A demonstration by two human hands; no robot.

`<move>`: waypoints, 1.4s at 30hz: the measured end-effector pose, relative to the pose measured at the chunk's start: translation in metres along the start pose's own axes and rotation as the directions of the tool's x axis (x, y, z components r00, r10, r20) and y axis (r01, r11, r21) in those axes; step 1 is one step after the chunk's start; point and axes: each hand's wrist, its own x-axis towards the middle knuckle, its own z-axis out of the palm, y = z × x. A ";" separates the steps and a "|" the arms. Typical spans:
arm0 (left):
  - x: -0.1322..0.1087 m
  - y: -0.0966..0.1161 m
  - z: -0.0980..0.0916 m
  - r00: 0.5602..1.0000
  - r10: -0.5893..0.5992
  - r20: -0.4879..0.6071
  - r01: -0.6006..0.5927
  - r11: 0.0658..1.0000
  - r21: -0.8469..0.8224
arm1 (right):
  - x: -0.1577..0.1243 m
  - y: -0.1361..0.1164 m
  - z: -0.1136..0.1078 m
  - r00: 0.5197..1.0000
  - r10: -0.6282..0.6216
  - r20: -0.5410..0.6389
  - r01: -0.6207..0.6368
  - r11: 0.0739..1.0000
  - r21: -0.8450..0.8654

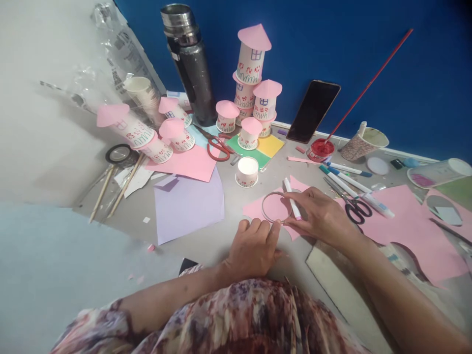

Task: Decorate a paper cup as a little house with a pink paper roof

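Observation:
My right hand (320,214) grips a white marker with a pink tip (292,198), its point down beside a thin ring (275,207) that lies on a pink paper sheet (258,209). My left hand (255,246) is curled, fingertips pressing on the ring's near edge and the paper. An upturned white paper cup (247,171) stands just behind the sheet.
Paper-cup houses with pink cone roofs (254,73) stack at the back, more at left (127,129). A steel flask (189,59), phone (313,110), red scissors (218,146), black scissors (354,205), markers (344,169), red paint pot (320,149), lilac paper (188,204) and large pink sheet (413,226) surround.

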 end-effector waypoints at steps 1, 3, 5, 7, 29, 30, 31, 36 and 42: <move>0.000 0.000 0.000 1.000 -0.004 0.011 0.004 1.000 -0.006 | 0.000 -0.002 -0.003 1.000 0.005 -0.001 -0.005 1.000 0.010; 0.000 -0.001 0.000 1.000 -0.016 0.027 0.017 1.000 -0.022 | 0.002 -0.006 -0.013 0.999 0.010 -0.051 -0.007 0.998 0.057; 0.000 -0.002 0.001 0.999 -0.022 0.033 0.024 0.999 -0.038 | 0.006 -0.013 -0.026 0.989 0.017 -0.147 0.003 0.991 0.133; -0.001 -0.002 0.001 0.999 -0.026 0.031 0.028 0.998 -0.048 | 0.013 -0.021 -0.038 0.973 0.029 -0.228 0.023 0.975 0.222; -0.005 -0.006 0.008 0.997 -0.045 0.063 0.055 0.985 -0.164 | 0.081 -0.072 -0.022 0.940 0.031 0.341 -0.034 0.999 0.002; -0.005 -0.006 0.008 0.996 -0.045 0.071 0.056 0.985 -0.164 | 0.082 -0.073 -0.021 0.938 0.035 0.345 -0.032 0.999 -0.016; -0.005 -0.006 0.007 0.996 -0.045 0.075 0.056 0.985 -0.162 | 0.083 -0.073 -0.020 0.936 0.042 0.351 -0.033 0.999 -0.030; -0.004 -0.006 0.006 0.997 -0.040 0.068 0.049 0.988 -0.146 | 0.087 -0.075 -0.019 0.928 0.105 0.357 -0.082 0.994 -0.077; -0.004 -0.005 0.008 0.998 -0.036 0.042 0.042 0.989 -0.142 | 0.088 -0.065 -0.011 0.960 0.155 0.231 -0.147 0.988 -0.052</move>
